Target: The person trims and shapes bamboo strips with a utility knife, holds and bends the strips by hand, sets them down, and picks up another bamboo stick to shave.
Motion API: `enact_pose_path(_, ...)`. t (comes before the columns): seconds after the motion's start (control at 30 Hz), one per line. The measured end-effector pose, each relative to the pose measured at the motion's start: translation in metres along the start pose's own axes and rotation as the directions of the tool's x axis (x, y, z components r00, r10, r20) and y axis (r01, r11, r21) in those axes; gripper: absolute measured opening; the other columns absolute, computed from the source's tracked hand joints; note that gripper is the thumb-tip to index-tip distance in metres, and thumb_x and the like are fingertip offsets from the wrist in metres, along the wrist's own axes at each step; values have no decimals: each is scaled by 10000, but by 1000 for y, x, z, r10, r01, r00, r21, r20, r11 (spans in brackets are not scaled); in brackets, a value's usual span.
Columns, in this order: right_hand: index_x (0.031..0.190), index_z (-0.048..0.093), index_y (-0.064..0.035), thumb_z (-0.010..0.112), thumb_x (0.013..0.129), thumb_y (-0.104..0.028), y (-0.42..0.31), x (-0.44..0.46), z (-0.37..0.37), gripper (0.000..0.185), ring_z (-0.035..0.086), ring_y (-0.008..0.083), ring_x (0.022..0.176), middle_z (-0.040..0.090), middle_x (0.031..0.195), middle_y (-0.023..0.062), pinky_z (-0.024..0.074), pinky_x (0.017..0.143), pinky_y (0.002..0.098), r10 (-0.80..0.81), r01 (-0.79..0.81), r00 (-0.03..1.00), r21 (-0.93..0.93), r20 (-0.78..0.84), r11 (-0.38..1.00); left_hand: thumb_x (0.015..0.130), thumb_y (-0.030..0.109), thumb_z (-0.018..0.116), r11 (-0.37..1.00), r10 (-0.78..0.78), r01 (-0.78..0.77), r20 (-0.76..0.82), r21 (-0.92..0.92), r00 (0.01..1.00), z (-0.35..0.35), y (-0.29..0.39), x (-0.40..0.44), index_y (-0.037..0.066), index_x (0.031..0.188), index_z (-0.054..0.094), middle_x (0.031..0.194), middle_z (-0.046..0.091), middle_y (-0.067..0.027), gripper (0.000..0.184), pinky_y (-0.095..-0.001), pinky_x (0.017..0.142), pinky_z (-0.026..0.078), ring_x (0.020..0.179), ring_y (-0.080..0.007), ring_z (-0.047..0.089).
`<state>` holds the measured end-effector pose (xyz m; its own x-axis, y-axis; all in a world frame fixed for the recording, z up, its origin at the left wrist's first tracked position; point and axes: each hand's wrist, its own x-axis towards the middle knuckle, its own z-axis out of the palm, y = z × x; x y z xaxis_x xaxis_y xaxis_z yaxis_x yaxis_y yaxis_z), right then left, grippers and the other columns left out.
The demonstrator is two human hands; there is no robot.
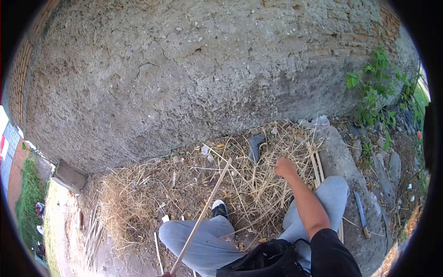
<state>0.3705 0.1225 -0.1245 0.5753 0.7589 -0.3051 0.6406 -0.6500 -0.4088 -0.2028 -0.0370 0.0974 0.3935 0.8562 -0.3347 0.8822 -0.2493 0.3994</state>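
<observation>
A long bamboo strip (203, 212) slants up across my left leg from the bottom edge of the view. My left hand (169, 274), barely showing at that edge, is closed around its lower end. My right hand (285, 168) is held out over the pile of pale shavings (263, 184), its fingers curled into a fist. Whatever it may hold is hidden. Left of this fist lies a dark grey, bent object (255, 147) whose kind I cannot make out. Pale split strips (316, 164) lie just right of the fist, beside my right knee.
A knife (362, 215) with a long blade lies on the concrete ledge (341, 157) at right. A rough wall (198, 78) rises in front. Leafy plants (376, 92) and stones stand at far right. More thin strips (93, 235) lie at lower left.
</observation>
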Motion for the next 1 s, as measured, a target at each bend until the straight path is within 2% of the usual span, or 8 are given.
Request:
enact_pose_path(0.13, 1034, 668, -41, 687, 847, -355, -36, -31, -41, 366, 656, 354, 977, 687, 1044, 164, 508, 829, 476, -42, 73, 994, 319, -101, 945, 960, 126, 513, 971, 7, 25, 132, -237, 991, -8, -32, 47, 23, 1042, 599, 733, 592, -51, 157, -308, 612, 453, 693, -145, 557)
enact_pose_path(0.2, 1056, 644, -15, 685, 865, -385, -42, -28, -54, 419, 675, 271, 752, 693, 958, 143, 522, 653, 406, -112, 215, 957, 396, -269, 893, 959, 109, 506, 908, 75, -26, 100, -418, 992, -23, -21, 68, 56, 1070, 619, 782, 589, -21, 167, -273, 624, 458, 698, -101, 538)
enact_pose_path(0.27, 1065, 623, 6, 675, 885, -413, -66, -70, -104, 460, 552, 116, 536, 669, 881, 114, 433, 477, 287, -135, 177, 980, 940, -143, 290, 979, 178, 506, 934, 125, -89, 82, -347, 989, -38, -15, 97, 29, 1029, 615, 692, 574, -41, 192, -314, 560, 449, 613, -130, 548)
enact_pose_path(0.37, 1170, 569, 16, 589, 955, -382, -70, -108, -143, 453, 340, 11, 458, 658, 971, 114, 264, 395, 189, -100, 240, 967, 968, -232, 75, 993, 265, 524, 958, 192, -169, 79, -232, 978, -67, 24, 134, 37, 1011, 652, 608, 528, -23, 262, -317, 501, 403, 551, -108, 498)
enact_pose_path(0.63, 1189, 562, 7, 413, 1013, -443, -33, -101, -185, 505, 328, 40, 448, 642, 1051, 121, 286, 402, 197, -36, 208, 962, 808, -272, -551, 900, 305, 685, 921, 296, -259, 91, -291, 951, -88, 111, 242, 55, 1056, 699, 652, 563, 11, 295, -272, 493, 351, 557, -53, 434)
enact_pose_path(0.73, 1176, 565, 3, 409, 1006, -462, -17, -89, -195, 519, 324, 46, 435, 647, 1045, 124, 290, 398, 204, 50, 256, 953, 709, -297, -657, 821, 258, 768, 931, 209, -213, -46, -296, 977, -79, 146, 270, 38, 1017, 713, 690, 633, -21, 300, -277, 517, 380, 582, -69, 493)
enact_pose_path(0.83, 1182, 545, 7, 370, 997, -508, -8, -79, -203, 575, 327, 57, 424, 650, 1039, 126, 299, 394, 217, 162, 333, 938, 672, -305, -661, 720, 156, 822, 862, 391, -468, -329, -198, 859, -59, 155, 313, 31, 933, 739, 794, 706, -82, 261, -293, 576, 441, 650, -121, 586)
enact_pose_path(1.0, 1157, 547, 10, 331, 996, -515, 0, -70, -203, 590, 352, 78, 425, 655, 1030, 133, 302, 380, 229, 284, 394, 919, 623, -273, -675, 732, 93, 815, 840, 323, -429, -331, -332, 887, -39, 159, 344, -4, 941, 724, 779, 695, -52, 248, -254, 597, 450, 663, -79, 580)
